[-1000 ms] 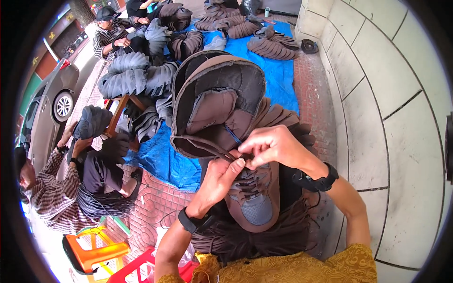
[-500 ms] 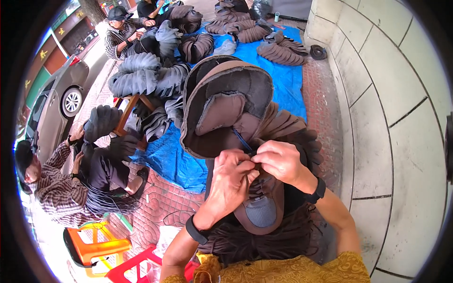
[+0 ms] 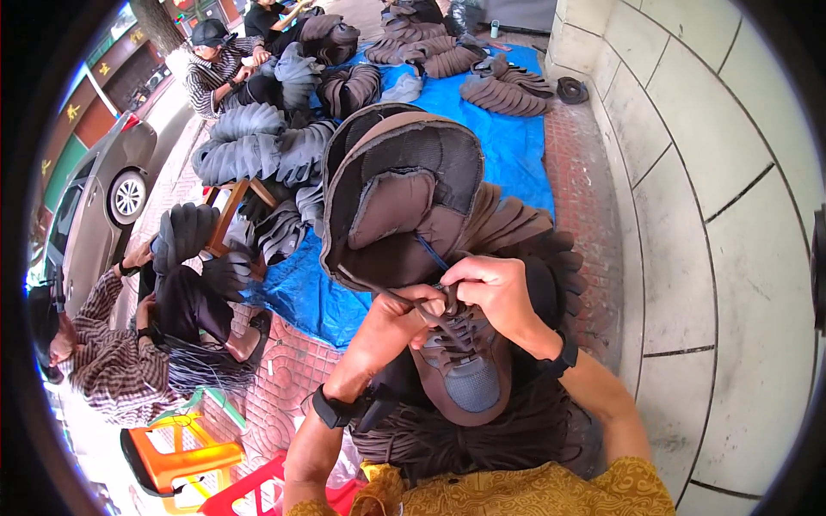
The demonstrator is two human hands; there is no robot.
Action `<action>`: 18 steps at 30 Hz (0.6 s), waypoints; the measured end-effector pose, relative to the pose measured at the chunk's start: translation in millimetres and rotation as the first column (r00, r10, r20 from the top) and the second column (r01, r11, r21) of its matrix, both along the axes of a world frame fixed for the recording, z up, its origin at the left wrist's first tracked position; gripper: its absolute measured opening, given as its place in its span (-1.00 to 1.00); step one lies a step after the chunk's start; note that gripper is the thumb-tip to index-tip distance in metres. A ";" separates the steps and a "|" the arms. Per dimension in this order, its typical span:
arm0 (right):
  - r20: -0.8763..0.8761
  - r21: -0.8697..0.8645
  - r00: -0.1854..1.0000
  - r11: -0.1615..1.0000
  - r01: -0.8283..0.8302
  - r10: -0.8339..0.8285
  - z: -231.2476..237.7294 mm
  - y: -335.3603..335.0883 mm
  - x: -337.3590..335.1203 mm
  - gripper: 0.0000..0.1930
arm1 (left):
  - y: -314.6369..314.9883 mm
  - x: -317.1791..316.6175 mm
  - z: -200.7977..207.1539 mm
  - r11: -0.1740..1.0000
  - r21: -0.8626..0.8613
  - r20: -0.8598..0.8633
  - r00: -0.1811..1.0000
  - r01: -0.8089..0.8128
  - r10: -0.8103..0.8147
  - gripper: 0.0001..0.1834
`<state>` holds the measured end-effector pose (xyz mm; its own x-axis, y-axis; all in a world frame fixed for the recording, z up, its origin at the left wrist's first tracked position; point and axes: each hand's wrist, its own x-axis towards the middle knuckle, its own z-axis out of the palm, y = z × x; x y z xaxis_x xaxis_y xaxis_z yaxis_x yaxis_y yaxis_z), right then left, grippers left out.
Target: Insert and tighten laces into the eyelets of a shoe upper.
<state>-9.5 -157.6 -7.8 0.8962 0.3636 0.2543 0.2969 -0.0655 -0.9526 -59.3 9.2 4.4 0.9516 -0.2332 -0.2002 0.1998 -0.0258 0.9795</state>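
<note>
We find 1 brown shoe upper (image 3: 400,241) directly between and beneath both hands, toe towards the wearer, its lined opening gaping on the far side of the hands. Lacing is the work in hand. Lace rows cross the lower throat, just above the grey toe panel (image 3: 472,384) and nearer the wearer than the fingers; we judge this portion done. At the top of the throat, under the fingertips, a loose brown lace strand (image 3: 447,329) lies slack across the finished rows, so we judge the upper end incomplete. We cannot count the eyelets filled, as the fingers cover them. A blue cord (image 3: 431,251) shows inside the opening, just beyond the right fingertips.

On pose: the 2 hands are close together over the throat. The left hand (image 3: 397,316) comes in from the left, its thumb and forefinger pinched on the brown lace strand. The right hand (image 3: 497,288) arches over from the right, thumb and forefinger closed on the edge of the upper; we cannot tell whether lace is caught there too. Both forearms angle inward. We note a bundle of brown laces (image 3: 456,443) below the hands and stacked brown uppers (image 3: 508,219) beyond the right.
</note>
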 end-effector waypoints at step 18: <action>0.695 -0.333 0.705 0.933 0.136 0.145 17.5 12.3 -0.1 -0.85 | -11.3 9.0 3.8 0.961 -0.207 -0.080 0.982 -0.183 0.170 -0.58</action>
<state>-9.5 -145.4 9.6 0.5036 0.5533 0.6635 0.8639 -0.3315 -0.3793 -50.3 -2.2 8.2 0.9689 -0.1060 -0.2234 0.2421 0.2222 0.9445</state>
